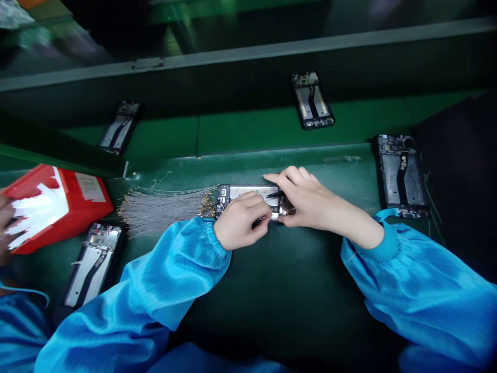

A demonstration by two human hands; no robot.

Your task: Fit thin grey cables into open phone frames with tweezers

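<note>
An opened phone (254,191) lies crosswise on the green bench, its circuit board and metal frame exposed. My left hand (244,220) rests over its lower edge with the fingers curled into a pinch; whatever they hold, if anything, is hidden. Over the phone's right end is my right hand (298,199), one finger stretched along the far edge and the thumb near the close edge. A dark, pointed tool, seemingly tweezers (275,195), sticks out leftward from under this hand. Touching the phone's left end is a bundle of thin grey cables (163,207) with gold-coloured tips.
More opened phones lie around: one at right (402,173), one on the far strip (312,101), one behind the green bar (121,127) and one at lower left (93,264). A red bin (89,202) with white pieces stands left, beside another person's hand (4,223).
</note>
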